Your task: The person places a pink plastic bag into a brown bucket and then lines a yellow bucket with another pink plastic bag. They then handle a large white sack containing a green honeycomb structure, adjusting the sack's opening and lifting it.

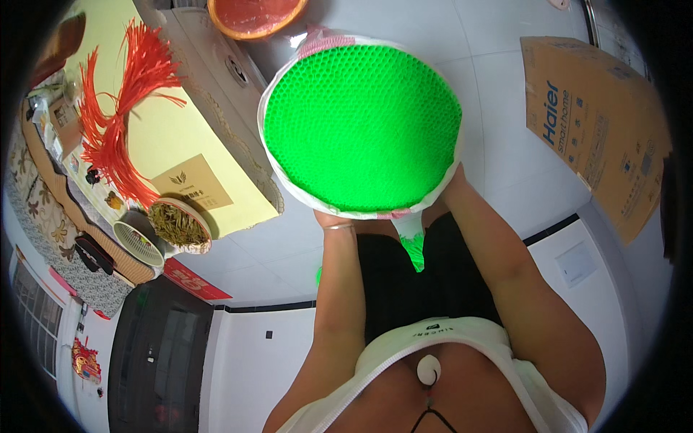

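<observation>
A large round bundle of bright green straws (pixel 364 130) is held up in front of me, with its dense open ends facing up like a honeycomb. White plastic wrap with pink patches surrounds it. My left hand (pixel 333 219) grips the near left edge, and a bracelet circles that wrist. On the near right edge, my right hand (pixel 455 184) holds the wrap. Most of the fingers of both hands are hidden beneath the bundle. A narrow tail of white plastic with green in it (pixel 412 249) hangs below, between my thighs.
At left stands a yellow-topped table (pixel 224 151) bearing red plastic strands (pixel 123 119), a brown card (pixel 191 187) and a basket of dried plant matter (pixel 177 222). An orange-brown basin (pixel 256 16) lies beyond. Flattened cardboard (pixel 595 126) is at right.
</observation>
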Demonstrator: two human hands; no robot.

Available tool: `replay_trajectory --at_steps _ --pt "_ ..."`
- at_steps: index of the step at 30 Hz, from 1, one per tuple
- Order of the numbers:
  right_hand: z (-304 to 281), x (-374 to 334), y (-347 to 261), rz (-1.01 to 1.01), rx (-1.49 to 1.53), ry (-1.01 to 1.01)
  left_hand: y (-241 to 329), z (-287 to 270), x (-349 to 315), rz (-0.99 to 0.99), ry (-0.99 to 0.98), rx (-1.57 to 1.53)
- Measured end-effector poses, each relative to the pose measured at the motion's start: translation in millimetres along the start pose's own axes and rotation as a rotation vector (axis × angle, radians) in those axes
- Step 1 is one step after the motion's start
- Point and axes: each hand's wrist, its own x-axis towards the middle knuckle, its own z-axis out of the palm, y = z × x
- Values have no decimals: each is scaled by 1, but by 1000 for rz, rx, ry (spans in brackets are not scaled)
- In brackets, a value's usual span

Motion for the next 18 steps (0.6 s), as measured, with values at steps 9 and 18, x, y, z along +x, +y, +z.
replay_trajectory --at_steps 9,18 --pt "19 6 7 -45 181 121 22 -16 18 103 7 131" --pt "5 -59 11 -187 31 255 31 10 -29 384 223 492"
